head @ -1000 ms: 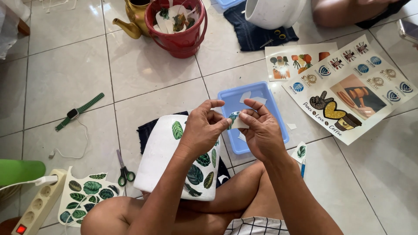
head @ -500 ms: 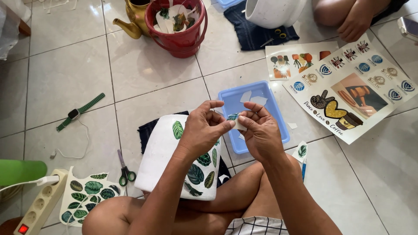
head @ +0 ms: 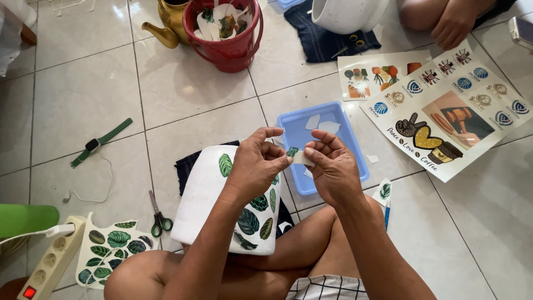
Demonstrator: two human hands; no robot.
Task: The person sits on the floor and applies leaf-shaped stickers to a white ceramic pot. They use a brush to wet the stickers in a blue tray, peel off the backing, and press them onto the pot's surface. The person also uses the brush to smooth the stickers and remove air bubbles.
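The floor (head: pixel 83 94) is covered with pale glossy tiles. A red bucket (head: pixel 225 47) and a golden watering can (head: pixel 169 25) are placed at the top. A blue tray (head: pixel 347 150) is set near the middle, with printed sticker sheets (head: pixel 444 105) laid to its right. A green wristwatch (head: pixel 100 141), scissors (head: pixel 159 214), a leaf sticker sheet (head: pixel 111 250) and a white power strip (head: pixel 53 264) are seen on the left.

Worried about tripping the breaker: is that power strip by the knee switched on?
On: the power strip has its red switch glowing, with a white plug inserted.
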